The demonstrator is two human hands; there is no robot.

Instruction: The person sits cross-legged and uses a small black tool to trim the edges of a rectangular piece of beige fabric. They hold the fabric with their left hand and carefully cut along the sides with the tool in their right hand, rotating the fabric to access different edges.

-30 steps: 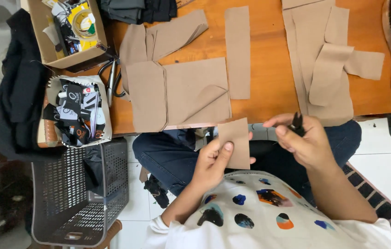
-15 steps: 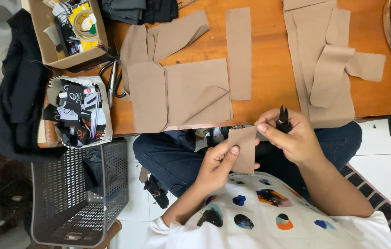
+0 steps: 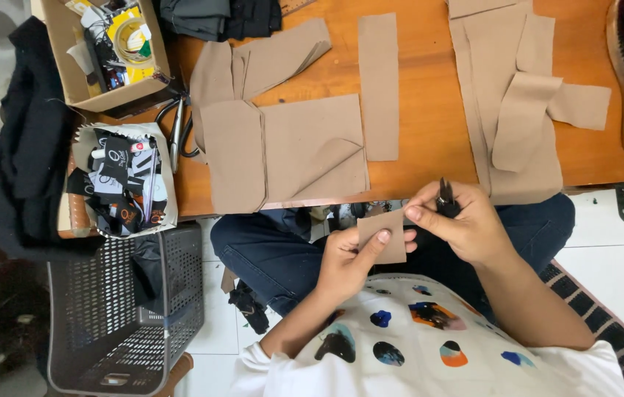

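Right hand (image 3: 466, 220) shifted leftward, below orange table (image 3: 429, 110), above white floor (image 3: 599, 257).

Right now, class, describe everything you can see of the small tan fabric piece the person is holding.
The small tan fabric piece is a flat, roughly rectangular cut of plain woven-looking cloth, the same tan as the larger pieces on the wooden table. It is held upright over the person's lap, below the table edge. The left hand pinches its lower part, thumb on the front. The right hand, gripping a small dark tool, meets its upper right corner. No stitching or marks show.
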